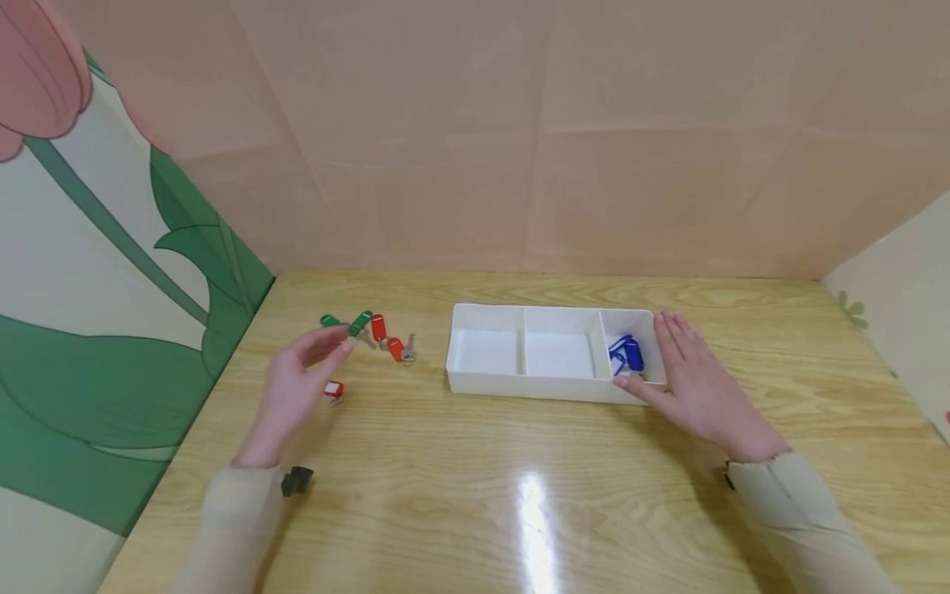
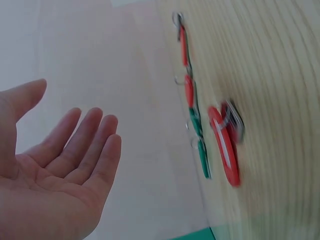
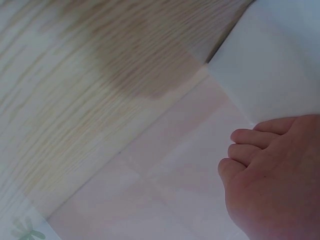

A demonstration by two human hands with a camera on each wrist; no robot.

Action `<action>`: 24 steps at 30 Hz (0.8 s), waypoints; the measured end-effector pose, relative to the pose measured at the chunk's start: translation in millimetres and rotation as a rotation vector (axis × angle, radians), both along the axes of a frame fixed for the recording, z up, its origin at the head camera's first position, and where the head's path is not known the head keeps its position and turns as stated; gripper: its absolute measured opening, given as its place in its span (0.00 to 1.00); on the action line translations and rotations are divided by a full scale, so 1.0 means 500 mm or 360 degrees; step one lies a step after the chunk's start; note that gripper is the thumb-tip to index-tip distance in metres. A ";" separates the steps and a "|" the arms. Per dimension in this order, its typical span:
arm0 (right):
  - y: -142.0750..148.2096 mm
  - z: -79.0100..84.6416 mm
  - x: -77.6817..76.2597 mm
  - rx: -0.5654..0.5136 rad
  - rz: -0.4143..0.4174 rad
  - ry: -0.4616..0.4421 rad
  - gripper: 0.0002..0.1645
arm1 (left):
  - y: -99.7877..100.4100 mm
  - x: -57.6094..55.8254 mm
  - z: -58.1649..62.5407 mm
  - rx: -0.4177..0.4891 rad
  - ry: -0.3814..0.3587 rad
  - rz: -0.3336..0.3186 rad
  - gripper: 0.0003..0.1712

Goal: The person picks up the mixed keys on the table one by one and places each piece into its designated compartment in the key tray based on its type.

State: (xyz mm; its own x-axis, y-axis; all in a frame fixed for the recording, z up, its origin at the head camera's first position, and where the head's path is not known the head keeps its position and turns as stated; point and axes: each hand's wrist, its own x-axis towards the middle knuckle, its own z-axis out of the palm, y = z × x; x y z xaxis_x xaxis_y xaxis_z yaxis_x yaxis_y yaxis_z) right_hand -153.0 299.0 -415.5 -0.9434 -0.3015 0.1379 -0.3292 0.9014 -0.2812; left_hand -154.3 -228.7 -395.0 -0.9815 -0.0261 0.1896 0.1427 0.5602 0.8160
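Observation:
My left hand [image 1: 297, 379] hovers over the table's left side. In the left wrist view its fingers [image 2: 92, 150] are slightly bent, the thumb stands apart, and nothing is held. Near it lie green key tags [image 1: 360, 322], red key tags [image 1: 378, 327] and a key [image 1: 409, 348]. Another red key tag [image 1: 334, 388] lies closer to me. My right hand [image 1: 701, 392] rests against the right end of a white three-compartment box [image 1: 534, 386]. Its fingers lie straight along that end, with the thumb by the front wall. Blue key tags [image 1: 633, 355] lie in the box's right compartment.
The wooden table [image 1: 416, 495] meets a pinkish covered wall [image 1: 534, 165] at the back. A wall with painted green leaves [image 1: 74, 396] borders the left side, and a pale wall [image 1: 916, 313] the right. The box's left and middle compartments show bare white floors.

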 end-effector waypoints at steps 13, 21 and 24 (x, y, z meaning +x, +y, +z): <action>-0.002 0.003 0.003 -0.0002 -0.0004 -0.0019 0.65 | -0.055 -0.003 -0.013 -0.0108 -0.0033 0.0072 0.30; -0.002 0.005 0.004 0.0000 -0.0003 -0.0024 0.65 | -0.077 -0.007 -0.026 -0.0151 -0.0112 0.0096 0.29; -0.003 0.006 0.004 -0.0004 -0.0007 -0.0030 0.65 | -0.084 -0.008 -0.032 -0.0166 -0.0140 0.0091 0.28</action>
State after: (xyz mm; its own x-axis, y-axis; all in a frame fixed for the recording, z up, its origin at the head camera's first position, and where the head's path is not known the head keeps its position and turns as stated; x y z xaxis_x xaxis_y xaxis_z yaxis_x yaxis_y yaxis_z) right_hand -150.8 297.3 -412.4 -0.9473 -0.2968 0.1210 -0.3196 0.9022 -0.2896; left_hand -158.1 -270.5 -410.9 -0.9919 -0.0674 0.1076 0.0385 0.6480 0.7606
